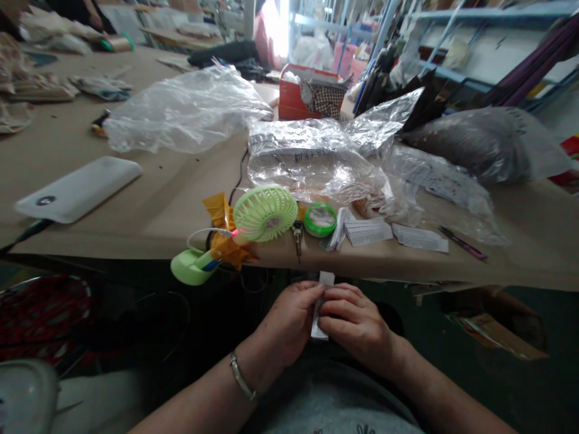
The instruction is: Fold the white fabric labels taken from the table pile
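Below the table's front edge, my left hand [292, 319] and my right hand [353, 316] meet around a narrow white paper strip [319, 331]. My left thumb presses on the strip from the left, and the fingers of my right hand curl over it from the right. Its top end sticks up between the hands and its lower end shows under my right fingers. Just above, on the table, stand paper labels in stacks [367, 231], a round green tub [320, 219] with something whitish in it, and a small screwdriver-like tool [297, 241].
A green fan [266, 214] is taped at the table edge [136, 250]. Clear plastic bags [316, 157] spread behind it. More labels [420, 238] and a dark pen-like tool [462, 243] lie to the right; a white device [81, 188] lies left. A red box [292, 99] stands behind.
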`<action>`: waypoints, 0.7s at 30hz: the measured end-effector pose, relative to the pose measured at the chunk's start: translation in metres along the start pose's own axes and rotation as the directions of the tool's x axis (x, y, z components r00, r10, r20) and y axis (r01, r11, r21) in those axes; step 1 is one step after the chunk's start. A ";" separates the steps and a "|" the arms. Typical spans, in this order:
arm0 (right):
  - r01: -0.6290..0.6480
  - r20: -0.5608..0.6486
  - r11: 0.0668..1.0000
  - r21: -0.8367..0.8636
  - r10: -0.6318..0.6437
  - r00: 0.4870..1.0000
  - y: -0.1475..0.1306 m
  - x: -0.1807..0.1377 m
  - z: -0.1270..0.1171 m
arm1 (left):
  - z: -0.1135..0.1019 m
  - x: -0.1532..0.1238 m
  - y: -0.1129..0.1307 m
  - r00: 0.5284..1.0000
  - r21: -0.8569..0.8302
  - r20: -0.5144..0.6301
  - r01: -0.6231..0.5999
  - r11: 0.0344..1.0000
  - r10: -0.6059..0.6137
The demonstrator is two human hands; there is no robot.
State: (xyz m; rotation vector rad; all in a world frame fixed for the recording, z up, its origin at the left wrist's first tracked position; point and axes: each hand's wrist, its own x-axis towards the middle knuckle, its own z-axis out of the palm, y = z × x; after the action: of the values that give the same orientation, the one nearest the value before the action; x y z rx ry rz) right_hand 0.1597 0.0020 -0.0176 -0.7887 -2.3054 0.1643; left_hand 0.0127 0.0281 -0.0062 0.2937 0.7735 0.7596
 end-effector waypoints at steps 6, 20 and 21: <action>-0.050 -0.022 0.999 -0.013 0.050 0.999 0.003 -0.005 -0.015 | 0.001 -0.003 0.001 0.996 0.067 -0.076 0.042 0.997 -0.037; -0.495 -0.252 0.598 -0.630 0.446 0.859 0.088 -0.078 -0.077 | -0.002 -0.006 -0.002 0.973 0.161 -0.204 0.146 0.976 -0.112; -0.493 -0.264 0.633 -0.597 0.426 0.866 0.087 -0.079 -0.079 | -0.003 -0.006 -0.002 0.974 0.164 -0.201 0.142 0.976 -0.108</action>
State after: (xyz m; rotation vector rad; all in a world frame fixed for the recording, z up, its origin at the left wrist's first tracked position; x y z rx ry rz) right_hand 0.2997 0.0193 -0.0306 -1.7058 -2.0007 -0.4840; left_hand 0.0086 0.0221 -0.0061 0.3318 1.0353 0.6055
